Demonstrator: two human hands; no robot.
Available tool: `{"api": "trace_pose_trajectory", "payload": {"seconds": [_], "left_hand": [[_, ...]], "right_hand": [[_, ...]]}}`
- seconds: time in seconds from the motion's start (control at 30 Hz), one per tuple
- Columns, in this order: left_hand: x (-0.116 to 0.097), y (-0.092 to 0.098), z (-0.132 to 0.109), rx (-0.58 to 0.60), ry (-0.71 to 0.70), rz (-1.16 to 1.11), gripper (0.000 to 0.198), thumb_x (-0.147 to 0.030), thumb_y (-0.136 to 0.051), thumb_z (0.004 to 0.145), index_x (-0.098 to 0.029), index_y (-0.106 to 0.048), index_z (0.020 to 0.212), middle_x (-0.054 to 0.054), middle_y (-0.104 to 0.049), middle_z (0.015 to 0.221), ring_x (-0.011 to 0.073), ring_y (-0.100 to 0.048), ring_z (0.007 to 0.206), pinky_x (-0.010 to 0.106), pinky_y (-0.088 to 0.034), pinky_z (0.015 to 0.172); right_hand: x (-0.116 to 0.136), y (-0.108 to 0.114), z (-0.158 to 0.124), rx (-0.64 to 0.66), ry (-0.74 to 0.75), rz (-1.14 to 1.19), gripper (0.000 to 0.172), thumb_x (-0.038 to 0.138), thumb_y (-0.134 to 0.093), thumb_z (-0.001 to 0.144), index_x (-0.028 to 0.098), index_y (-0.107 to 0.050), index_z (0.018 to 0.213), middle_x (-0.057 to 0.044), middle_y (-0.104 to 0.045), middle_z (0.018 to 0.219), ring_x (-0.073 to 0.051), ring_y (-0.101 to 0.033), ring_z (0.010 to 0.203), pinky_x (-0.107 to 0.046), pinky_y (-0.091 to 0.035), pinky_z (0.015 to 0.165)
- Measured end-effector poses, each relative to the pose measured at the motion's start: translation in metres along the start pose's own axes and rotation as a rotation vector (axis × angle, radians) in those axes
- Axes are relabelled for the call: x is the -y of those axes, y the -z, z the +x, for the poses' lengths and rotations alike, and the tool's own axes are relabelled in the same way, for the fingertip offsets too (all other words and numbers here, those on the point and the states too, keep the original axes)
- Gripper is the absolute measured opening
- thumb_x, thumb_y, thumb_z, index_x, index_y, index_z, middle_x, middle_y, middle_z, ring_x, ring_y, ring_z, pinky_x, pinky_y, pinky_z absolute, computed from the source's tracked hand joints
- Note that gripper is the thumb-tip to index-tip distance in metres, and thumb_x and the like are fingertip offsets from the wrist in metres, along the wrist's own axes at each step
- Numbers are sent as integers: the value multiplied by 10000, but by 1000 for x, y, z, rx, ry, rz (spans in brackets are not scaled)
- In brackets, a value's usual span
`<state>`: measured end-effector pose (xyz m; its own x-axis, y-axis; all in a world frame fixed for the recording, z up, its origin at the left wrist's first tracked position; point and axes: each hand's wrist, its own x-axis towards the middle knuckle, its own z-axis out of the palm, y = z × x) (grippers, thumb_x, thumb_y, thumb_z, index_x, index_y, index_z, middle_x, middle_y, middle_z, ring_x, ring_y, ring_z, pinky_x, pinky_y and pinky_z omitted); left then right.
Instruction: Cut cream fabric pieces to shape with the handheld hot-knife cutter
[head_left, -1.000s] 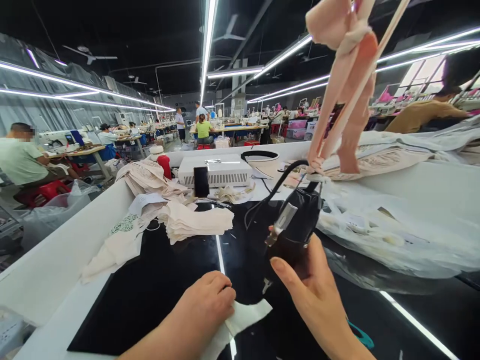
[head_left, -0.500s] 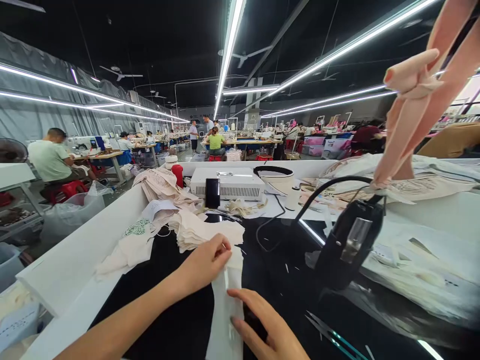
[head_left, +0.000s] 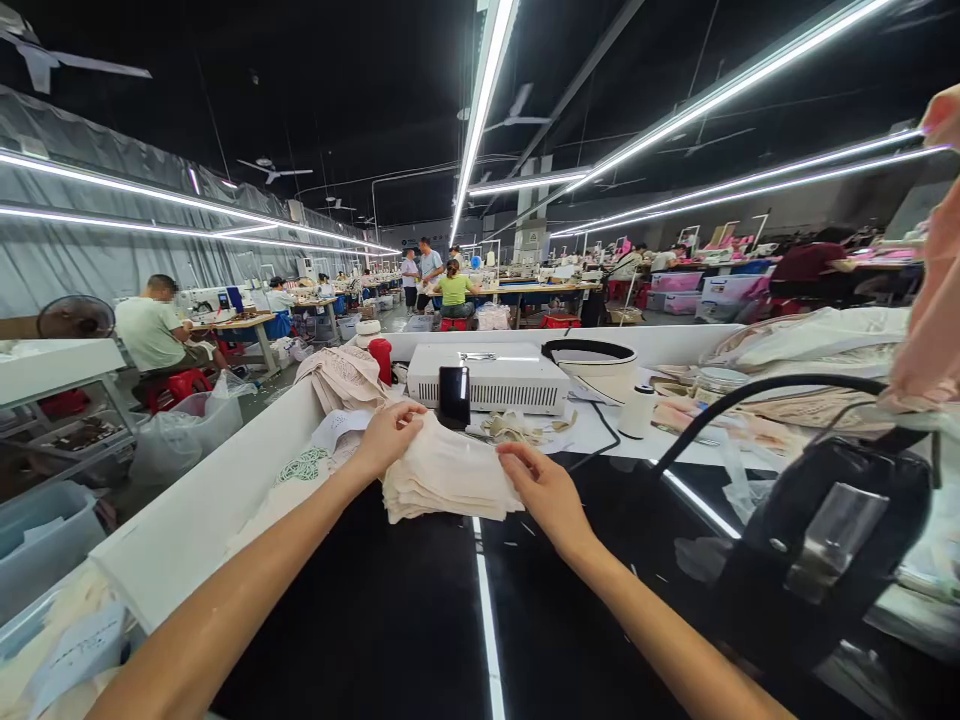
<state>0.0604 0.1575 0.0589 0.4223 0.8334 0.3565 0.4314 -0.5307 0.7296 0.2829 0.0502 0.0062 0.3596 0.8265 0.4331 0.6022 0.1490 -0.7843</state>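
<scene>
Both my arms reach forward over a glossy black table (head_left: 390,620). My left hand (head_left: 388,436) pinches the top left edge of a stack of cream fabric pieces (head_left: 444,484). My right hand (head_left: 546,492) rests with curled fingers on the stack's right edge, gripping the top piece. A black hand-held electric tool (head_left: 821,545) with a thick black cable hangs at the right, apart from both hands.
Behind the stack stand a black phone (head_left: 454,394), a white metal box (head_left: 495,374), a red bottle (head_left: 381,358), a white spool (head_left: 637,410) and more cream fabric (head_left: 341,376). White walls (head_left: 187,510) edge the table. Pink strips (head_left: 937,300) hang at right. Seated workers fill the hall behind.
My right hand let go of the black tool. Both hands carried a cream piece forward and laid it on the stack. The camera swung left and up.
</scene>
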Motion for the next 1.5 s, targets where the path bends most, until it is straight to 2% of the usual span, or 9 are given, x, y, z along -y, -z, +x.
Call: {"api": "trace_pose_trajectory", "payload": {"seconds": [0.27,0.43,0.6,0.77,1.0,1.1,1.27,1.37,1.5], "left_hand": [[16,-11,-4,41,39,182,257,-338,-646,1005,-167,-650,1198,93,-649,1252,243,-651,1105,468,-553,963],[30,-18,-11,95,99,222,290,-347,-648,1002,-177,-636,1236,100,-630,1289,253,-643,1124,473,-555,963],[37,-13,-13,102,176,189,319,-351,-648,1003,-173,-618,1266,100,-633,1275,245,-657,1087,457,-573,927],[44,8,-18,102,276,168,356,-349,-642,1009,-170,-586,1311,100,-632,1257,226,-676,1013,414,-604,846],[63,84,-42,134,385,408,318,-365,-643,1007,-158,-619,1247,90,-651,1211,225,-677,1006,416,-598,853],[74,104,-63,168,421,560,313,-355,-652,1000,-164,-624,1247,97,-639,1253,243,-661,1070,448,-579,908],[90,97,-91,223,469,670,323,-355,-658,997,-163,-620,1254,97,-639,1252,244,-663,1068,451,-579,908],[93,91,-98,214,452,668,319,-360,-652,1000,-160,-623,1247,94,-645,1236,238,-668,1050,443,-583,896],[87,94,-100,168,389,650,301,-368,-652,1001,-152,-636,1210,82,-662,1183,223,-679,995,419,-591,861]], "right_hand": [[-23,-24,29,6,54,-151,290,301,-483,863,192,-718,992,-101,-756,1017,-282,-677,978,-409,-498,893],[-33,-30,25,89,123,-299,223,192,-530,831,200,-749,870,-122,-742,1029,-314,-650,1026,-456,-464,964],[-31,-27,15,94,175,-379,263,235,-528,867,187,-747,1004,-158,-707,1176,-394,-579,1167,-545,-440,995],[-19,-22,2,122,256,-358,243,244,-536,875,236,-743,1002,-112,-717,1158,-355,-610,1141,-532,-467,1006],[-2,-21,-24,175,358,-208,214,279,-536,884,246,-738,946,-97,-738,1091,-318,-673,1077,-514,-516,987],[4,-25,-35,204,380,-136,205,313,-544,891,259,-739,924,-92,-740,1068,-311,-691,1045,-506,-543,951],[17,-30,-51,294,374,-28,184,319,-550,902,277,-728,883,-84,-726,1070,-295,-695,1024,-488,-555,934],[26,-28,-60,348,362,-8,194,339,-549,920,285,-731,882,-76,-721,1084,-280,-700,985,-462,-569,899],[35,-25,-70,402,342,29,192,356,-556,930,298,-734,886,-61,-725,1077,-262,-705,930,-423,-581,855]]}}
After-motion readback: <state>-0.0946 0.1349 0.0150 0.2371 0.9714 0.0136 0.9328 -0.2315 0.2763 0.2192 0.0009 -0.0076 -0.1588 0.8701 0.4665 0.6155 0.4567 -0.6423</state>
